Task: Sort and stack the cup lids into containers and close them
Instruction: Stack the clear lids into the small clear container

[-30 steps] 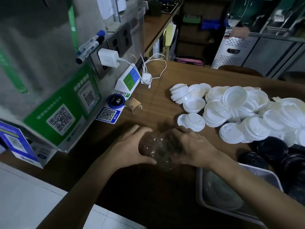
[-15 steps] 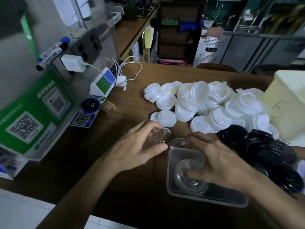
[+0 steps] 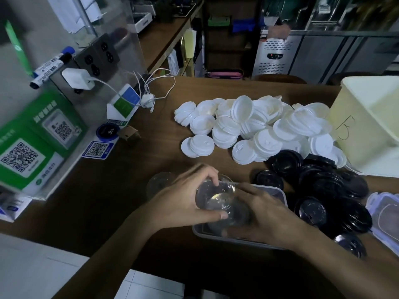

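Observation:
My left hand (image 3: 185, 199) grips a stack of clear dome lids (image 3: 216, 197) over the left end of a clear plastic container (image 3: 280, 193) at the table's near edge. My right hand (image 3: 265, 214) reaches into that container beside the stack, touching it from the right; its fingertips are hidden. One more clear lid (image 3: 159, 182) lies on the table left of my left hand. A heap of white lids (image 3: 254, 126) covers the middle of the table. Black lids (image 3: 323, 186) are piled to the right of the container.
A pale yellow bin (image 3: 371, 117) stands at the right. A clear container lid (image 3: 386, 212) lies at the far right edge. Green QR-code signs (image 3: 32, 145), a charger with cables (image 3: 149, 98) and a small cardboard piece (image 3: 129, 134) sit along the left side.
My left hand has carried the clear lids rightward over the container. My right hand has come up to meet the stack.

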`<state>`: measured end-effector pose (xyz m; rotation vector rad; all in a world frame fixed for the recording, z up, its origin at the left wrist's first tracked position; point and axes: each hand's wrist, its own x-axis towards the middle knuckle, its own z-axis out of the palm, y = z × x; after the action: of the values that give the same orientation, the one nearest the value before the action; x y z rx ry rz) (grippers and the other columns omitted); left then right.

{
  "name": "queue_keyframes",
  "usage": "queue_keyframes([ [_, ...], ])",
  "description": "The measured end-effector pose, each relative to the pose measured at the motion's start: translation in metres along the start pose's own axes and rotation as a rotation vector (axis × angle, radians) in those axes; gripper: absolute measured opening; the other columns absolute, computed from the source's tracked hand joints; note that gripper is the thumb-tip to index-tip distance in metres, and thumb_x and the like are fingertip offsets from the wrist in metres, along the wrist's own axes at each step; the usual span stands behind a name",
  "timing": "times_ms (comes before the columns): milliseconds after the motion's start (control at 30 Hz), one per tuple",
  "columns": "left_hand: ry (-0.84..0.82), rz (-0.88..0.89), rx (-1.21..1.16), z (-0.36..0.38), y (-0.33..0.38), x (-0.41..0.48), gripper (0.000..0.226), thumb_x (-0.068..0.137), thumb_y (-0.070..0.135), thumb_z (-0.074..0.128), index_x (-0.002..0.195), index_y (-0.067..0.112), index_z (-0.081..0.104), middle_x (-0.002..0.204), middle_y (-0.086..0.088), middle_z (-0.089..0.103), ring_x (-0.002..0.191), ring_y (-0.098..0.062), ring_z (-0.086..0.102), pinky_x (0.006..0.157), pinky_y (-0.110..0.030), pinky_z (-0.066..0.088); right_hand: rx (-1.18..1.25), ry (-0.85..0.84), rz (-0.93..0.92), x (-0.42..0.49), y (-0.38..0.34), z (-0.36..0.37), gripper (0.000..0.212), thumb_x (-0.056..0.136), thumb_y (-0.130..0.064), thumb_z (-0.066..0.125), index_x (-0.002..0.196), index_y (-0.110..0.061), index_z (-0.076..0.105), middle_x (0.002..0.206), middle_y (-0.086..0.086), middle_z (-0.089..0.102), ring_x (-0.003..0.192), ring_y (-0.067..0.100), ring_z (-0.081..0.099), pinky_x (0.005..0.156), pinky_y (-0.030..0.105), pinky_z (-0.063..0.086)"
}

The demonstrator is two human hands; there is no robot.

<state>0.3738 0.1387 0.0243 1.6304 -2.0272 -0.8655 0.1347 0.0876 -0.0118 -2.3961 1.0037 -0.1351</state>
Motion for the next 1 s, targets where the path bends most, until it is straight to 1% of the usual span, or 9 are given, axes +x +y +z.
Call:
queue_keyframes([
  [100, 0.000, -0.010, 0.003, 0.008, 0.006, 0.000, 0.061, 0.067, 0.072, 0.083, 0.108, 0.042, 0.050, 0.130, 0.029, 0.051, 0.128, 0.000, 0.051, 0.099, -0.048, 0.051, 0.074, 0.028, -0.016, -0.007, 0.008, -0.003, 0.084, 0.065, -0.085, 0.071, 0.134, -0.039, 0.057, 0.139, -0.029, 0.049, 0.126, -0.004, 0.053, 0.103, 0.032, 0.050],
  [200, -0.021, -0.014, 0.022, 0.018, 0.011, 0.002, 0.063, 0.064, 0.075, 0.083, 0.104, 0.040, 0.050, 0.127, 0.028, 0.051, 0.124, -0.001, 0.053, 0.097, -0.046, 0.053, 0.163, 0.078, 0.010, -0.017, 0.014, -0.013, 0.077, 0.066, -0.063, 0.083, 0.135, -0.037, 0.059, 0.125, -0.025, 0.060, 0.117, -0.007, 0.057, 0.098, 0.021, 0.048],
  [300, -0.040, -0.009, 0.090, 0.030, 0.012, 0.004, 0.064, 0.063, 0.075, 0.085, 0.101, 0.038, 0.049, 0.123, 0.027, 0.049, 0.120, 0.002, 0.051, 0.096, -0.038, 0.052, 0.187, 0.074, 0.033, -0.025, 0.019, -0.022, 0.077, 0.070, -0.050, 0.086, 0.139, -0.036, 0.056, 0.124, -0.022, 0.062, 0.116, -0.007, 0.058, 0.095, 0.011, 0.045],
  [467, -0.055, 0.045, 0.289, 0.048, 0.010, 0.012, 0.068, 0.065, 0.087, 0.072, 0.102, 0.037, 0.044, 0.113, 0.025, 0.043, 0.115, 0.000, 0.042, 0.088, -0.030, 0.050, 0.155, 0.065, 0.049, -0.030, 0.026, -0.024, 0.059, 0.084, -0.023, 0.076, 0.140, -0.028, 0.059, 0.131, -0.019, 0.061, 0.122, -0.005, 0.055, 0.103, 0.019, 0.044],
  [567, -0.078, 0.049, 0.331, 0.049, 0.009, 0.012, 0.058, 0.077, 0.087, 0.061, 0.103, 0.037, 0.047, 0.116, 0.025, 0.043, 0.108, -0.001, 0.044, 0.084, -0.028, 0.049, 0.138, 0.064, 0.042, -0.030, 0.029, -0.020, 0.057, 0.086, -0.010, 0.067, 0.139, -0.026, 0.061, 0.137, -0.020, 0.058, 0.127, -0.004, 0.053, 0.106, 0.021, 0.044],
  [633, -0.083, 0.059, 0.318, 0.048, 0.005, 0.013, 0.044, 0.086, 0.075, 0.063, 0.103, 0.037, 0.050, 0.120, 0.025, 0.044, 0.110, -0.001, 0.047, 0.087, -0.031, 0.051, 0.137, 0.068, 0.042, -0.029, 0.027, -0.020, 0.051, 0.089, -0.013, 0.069, 0.137, -0.027, 0.063, 0.133, -0.021, 0.060, 0.124, -0.004, 0.055, 0.103, 0.018, 0.044],
  [733, -0.084, 0.053, 0.291, 0.043, -0.001, 0.014, 0.034, 0.087, 0.059, 0.074, 0.106, 0.036, 0.058, 0.130, 0.025, 0.049, 0.126, 0.001, 0.045, 0.100, -0.032, 0.050, 0.127, 0.073, 0.024, -0.026, 0.023, -0.018, 0.049, 0.088, -0.025, 0.077, 0.135, -0.026, 0.064, 0.127, -0.020, 0.062, 0.119, -0.004, 0.055, 0.101, 0.014, 0.043],
  [867, -0.101, 0.020, 0.289, 0.038, -0.004, 0.014, 0.046, 0.079, 0.052, 0.085, 0.115, 0.038, 0.061, 0.133, 0.025, 0.056, 0.115, 0.011, 0.036, 0.101, -0.026, 0.045, 0.066, 0.058, -0.009, -0.023, 0.025, -0.008, 0.057, 0.081, -0.034, 0.084, 0.133, -0.039, 0.061, 0.122, -0.035, 0.052, 0.116, -0.011, 0.051, 0.100, 0.012, 0.041],
  [1000, -0.122, 0.042, 0.293, 0.042, -0.008, 0.016, 0.052, 0.074, 0.050, 0.090, 0.117, 0.035, 0.065, 0.128, 0.024, 0.058, 0.118, 0.000, 0.050, 0.098, -0.028, 0.049, 0.023, 0.045, -0.015, -0.020, 0.028, -0.001, 0.056, 0.081, -0.039, 0.085, 0.130, -0.046, 0.058, 0.124, -0.035, 0.050, 0.114, -0.010, 0.055, 0.096, 0.017, 0.047],
])
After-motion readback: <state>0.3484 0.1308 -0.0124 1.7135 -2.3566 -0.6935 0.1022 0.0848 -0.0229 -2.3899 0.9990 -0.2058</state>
